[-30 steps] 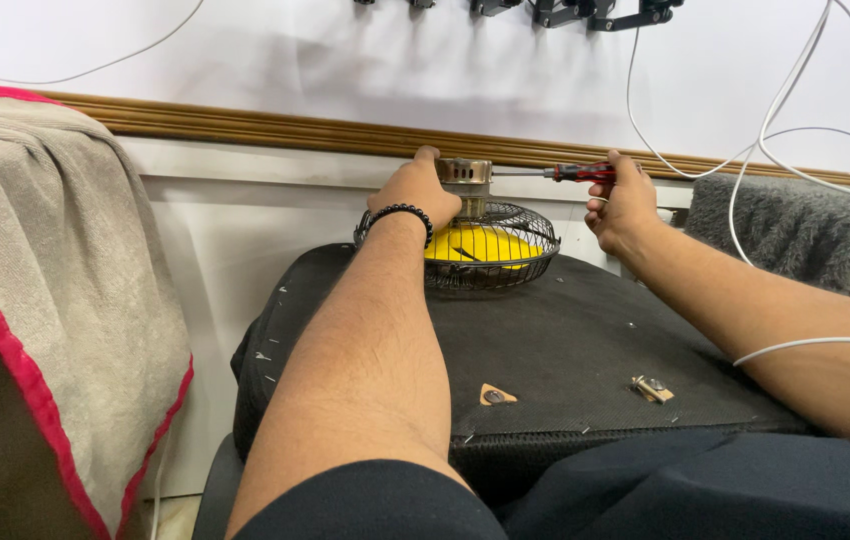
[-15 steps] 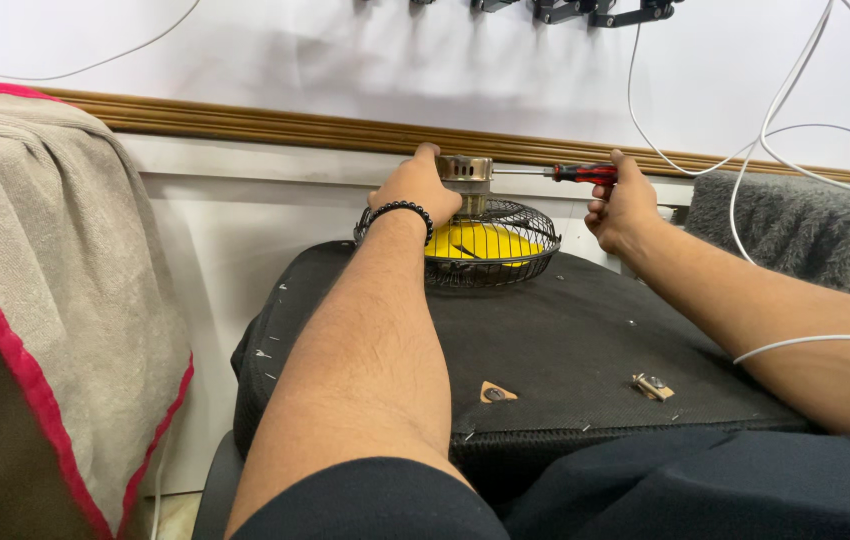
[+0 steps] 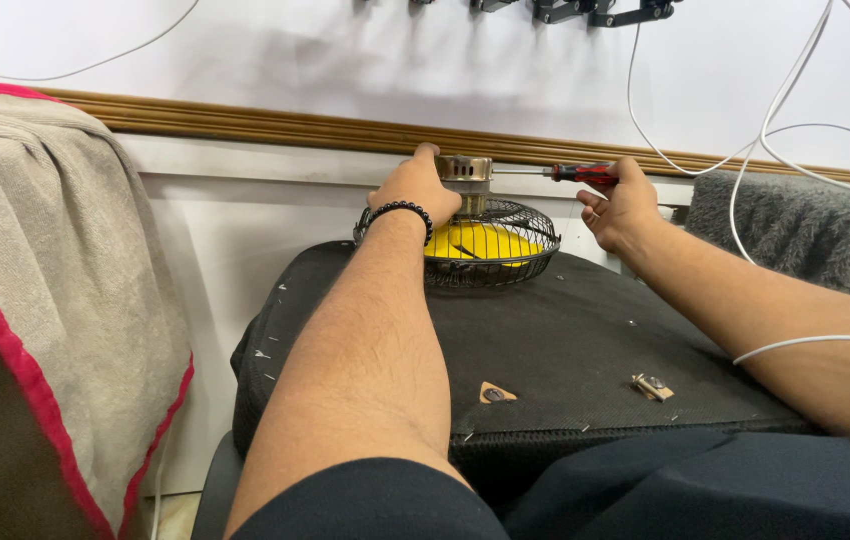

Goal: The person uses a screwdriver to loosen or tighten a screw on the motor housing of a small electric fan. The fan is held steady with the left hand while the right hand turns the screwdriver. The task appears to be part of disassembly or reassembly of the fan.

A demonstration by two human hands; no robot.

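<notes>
Fingers of my left hand (image 3: 415, 192) wrap the round metal motor housing (image 3: 464, 170) atop a small wire fan cage (image 3: 465, 245), yellow blades (image 3: 485, 242) showing through its bars, while my right hand (image 3: 623, 208) closes around the red handle of a screwdriver (image 3: 583, 174) whose shaft runs level into the housing's side. The fan sits at the far edge of a black padded surface (image 3: 585, 340), pressed near the white wall (image 3: 245, 220) beneath a brown wooden moulding (image 3: 265, 125), so there is little room behind it. The open stretch lies on my side of the cage: dark fabric between my two forearms, broken only by a small tan triangular piece (image 3: 494, 393) and a small metal bracket (image 3: 652, 386) close to the near edge. To my left, a grey cloth with red trim (image 3: 45, 290) hangs just beside the padded surface, a narrow gap between them. To my right, a grey fuzzy cloth (image 3: 785, 225) lies past my wrist, and white cables (image 3: 795, 130) droop from the wall, one crossing my right forearm.
</notes>
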